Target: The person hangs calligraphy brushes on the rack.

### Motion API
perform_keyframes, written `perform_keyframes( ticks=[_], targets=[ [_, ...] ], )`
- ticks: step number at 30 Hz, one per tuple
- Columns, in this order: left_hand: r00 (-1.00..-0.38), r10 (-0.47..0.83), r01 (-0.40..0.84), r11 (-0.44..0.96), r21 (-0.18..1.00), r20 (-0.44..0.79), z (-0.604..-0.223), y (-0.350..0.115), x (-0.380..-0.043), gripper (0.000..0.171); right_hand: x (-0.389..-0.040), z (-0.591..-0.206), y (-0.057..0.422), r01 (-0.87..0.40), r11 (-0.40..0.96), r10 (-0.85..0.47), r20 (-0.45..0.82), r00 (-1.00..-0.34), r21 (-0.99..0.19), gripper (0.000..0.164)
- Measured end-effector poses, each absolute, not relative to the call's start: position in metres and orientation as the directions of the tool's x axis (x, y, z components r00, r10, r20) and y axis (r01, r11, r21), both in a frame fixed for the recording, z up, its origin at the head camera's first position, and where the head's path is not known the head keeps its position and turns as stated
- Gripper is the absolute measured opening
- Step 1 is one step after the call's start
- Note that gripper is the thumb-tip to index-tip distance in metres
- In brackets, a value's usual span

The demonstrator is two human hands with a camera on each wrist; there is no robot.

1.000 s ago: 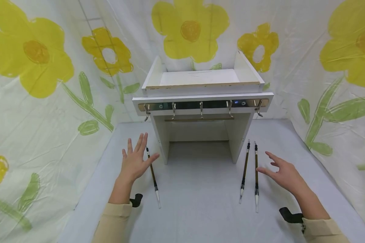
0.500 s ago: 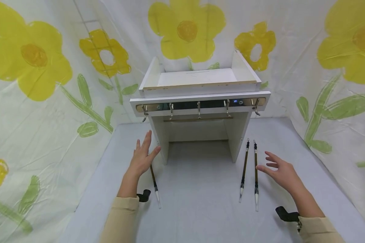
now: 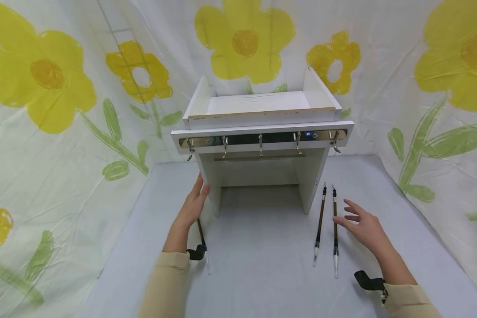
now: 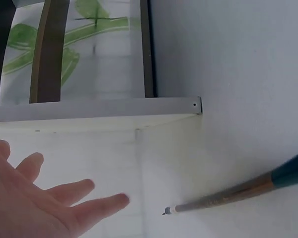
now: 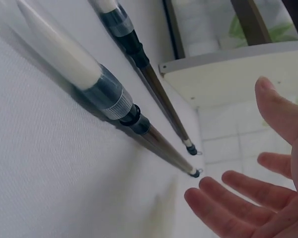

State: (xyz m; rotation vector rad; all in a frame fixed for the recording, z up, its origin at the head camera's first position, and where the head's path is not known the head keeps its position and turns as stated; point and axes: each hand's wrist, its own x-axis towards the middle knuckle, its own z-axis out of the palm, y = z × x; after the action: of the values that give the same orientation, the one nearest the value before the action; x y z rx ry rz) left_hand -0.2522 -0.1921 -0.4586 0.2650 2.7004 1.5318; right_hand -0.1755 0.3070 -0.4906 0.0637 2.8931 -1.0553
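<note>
My left hand (image 3: 192, 204), fingers extended, is beside the left side panel of a white rack (image 3: 261, 128) and overlaps it in the head view. Below that hand lies a calligraphy brush (image 3: 201, 232), its upper part hidden by the hand; the left wrist view shows its handle (image 4: 228, 194) on the table. My right hand (image 3: 361, 224) hovers just right of two more calligraphy brushes, its fingers relaxed and holding nothing. The inner brush (image 3: 320, 221) and the outer brush (image 3: 335, 229) lie side by side, each with a clear cap over white bristles and a hanging loop.
A metal strip with several hooks (image 3: 260, 145) runs along the rack's front edge. Beneath it a thin rod (image 3: 258, 157) spans the rack's opening. White cloth with yellow flowers (image 3: 244, 44) hangs behind, and a pale cover (image 3: 262, 274) lies over the table.
My left hand has moved right and turned edge-on, from above the left brush to the rack's left panel. My right hand has shifted very slightly left. The brushes lie where they were.
</note>
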Motion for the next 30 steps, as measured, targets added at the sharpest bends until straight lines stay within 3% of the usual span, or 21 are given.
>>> perform_keyframes(
  ticks=[8,20,30],
  targets=[
    [-0.989,0.147,0.083,0.459,0.884,0.016,-0.464,-0.186,-0.259,0.069,-0.179,-0.492,0.312,0.088,0.743,0.026,-0.103,-0.994,-0.663,0.095],
    [-0.987,0.144,-0.026,0.271,0.962,-0.068,-0.466,-0.181,-0.258,0.087,-0.192,-0.499,0.302,0.128,0.719,0.04,-0.143,-0.989,-0.683,0.094],
    [-0.987,0.134,-0.044,0.281,0.959,-0.084,-0.465,-0.179,-0.258,0.088,-0.201,-0.51,0.296,0.186,0.731,0.091,-0.175,-0.98,-0.657,0.096]
  ],
)
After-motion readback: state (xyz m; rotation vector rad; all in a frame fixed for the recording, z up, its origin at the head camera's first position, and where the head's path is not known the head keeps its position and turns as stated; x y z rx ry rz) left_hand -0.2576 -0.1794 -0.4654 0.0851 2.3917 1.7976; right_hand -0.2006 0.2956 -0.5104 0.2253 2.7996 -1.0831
